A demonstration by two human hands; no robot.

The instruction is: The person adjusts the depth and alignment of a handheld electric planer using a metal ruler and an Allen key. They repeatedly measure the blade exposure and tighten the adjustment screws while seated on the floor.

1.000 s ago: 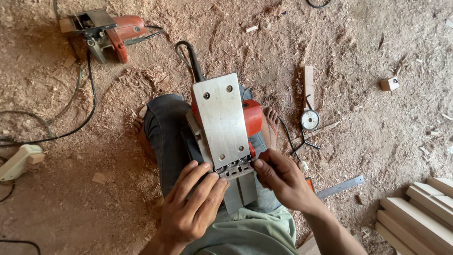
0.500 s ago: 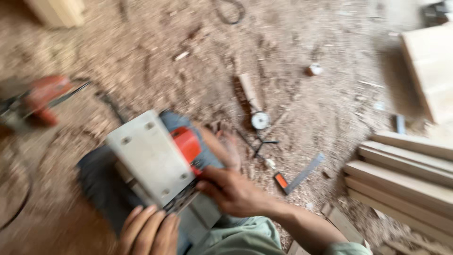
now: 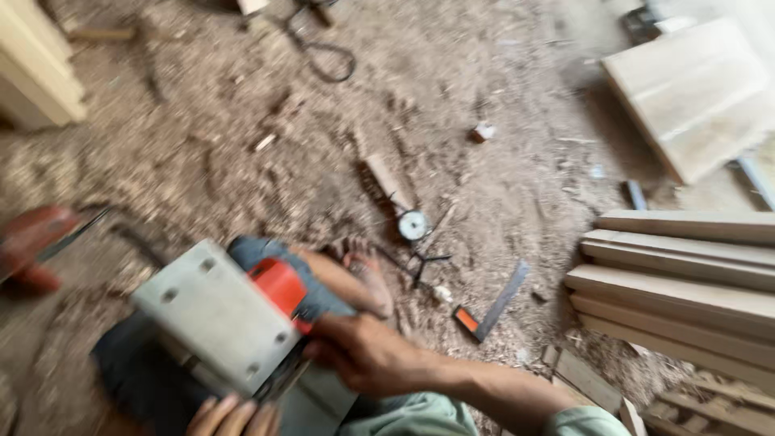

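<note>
The planer (image 3: 218, 319) lay upside down on the person's lap, grey metal sole facing up, right between the two hands. Its long axis ran on a slant, from up-left and away from the body down toward the right hand (image 3: 367, 355). That right hand was the nearer one: it was clamped on the planer's near-right end, just below the red housing, fingers curled around something at the edge (too blurred to tell what exactly). The left hand (image 3: 234, 418) only showed as fingertips at the bottom of the view, touching the near end of the sole from underneath; I couldn't tell whether it was gripping or just resting there.

To the right of the right hand, on the sawdust floor (image 3: 242, 161), lay a metal square (image 3: 492, 303) and a small round dial gauge (image 3: 413, 225), with stacked boards (image 3: 686, 282) further right.

Compared with a second earlier, the view had swung right, the planer had slid toward the left of the picture and turned from pointing straight away to slanted, and the left hand had dropped mostly out of sight.
</note>
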